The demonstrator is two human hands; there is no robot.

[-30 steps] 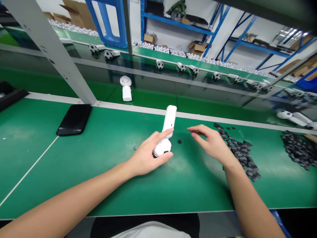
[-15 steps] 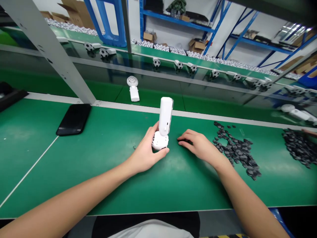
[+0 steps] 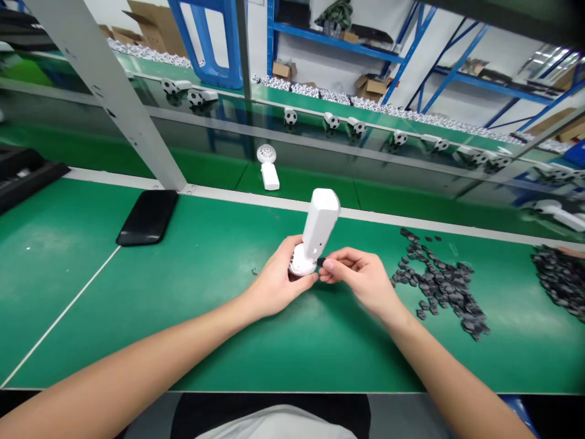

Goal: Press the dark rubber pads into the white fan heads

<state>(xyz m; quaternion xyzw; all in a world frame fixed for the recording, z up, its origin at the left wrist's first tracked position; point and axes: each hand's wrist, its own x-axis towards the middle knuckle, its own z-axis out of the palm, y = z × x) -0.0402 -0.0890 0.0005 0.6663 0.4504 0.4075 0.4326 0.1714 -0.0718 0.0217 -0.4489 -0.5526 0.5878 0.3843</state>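
Worktable: a green mat (image 3: 219, 341) filled the near view, with a white line across its left part.
Conveyor: a green belt (image 3: 393, 204) ran behind the mat. A white fan (image 3: 267, 166) lay on it, well apart from the hands.
Far line: we saw football-patterned fans (image 3: 289, 116) spaced along it.
Phone: a black phone (image 3: 147, 217) lay flat at the mat's back left, near a grey post (image 3: 114, 103).
Black pieces: a loose pile (image 3: 439, 286) lay on the mat just to the right of the right hand, and a second heap (image 3: 560, 277) lay at the far right edge.
Left hand: our left hand (image 3: 274, 283) was closed round the round head of the handheld fan (image 3: 319, 235). It held the fan head-down over the middle of the mat, with the handle tilted up and away.
Right hand: our right hand (image 3: 361, 277) pinched a small black piece (image 3: 321, 262) between thumb and forefinger, with the other fingers curled.
Piece: it was against the side of the fan's head. We could not tell whether it touched or had begun to enter.
Done: we judged that the fan was steadied and one piece was out of the pile and brought to it.
Left: the piece showed outside the housing, so we judged it not yet seated. The large pile suggested many more.
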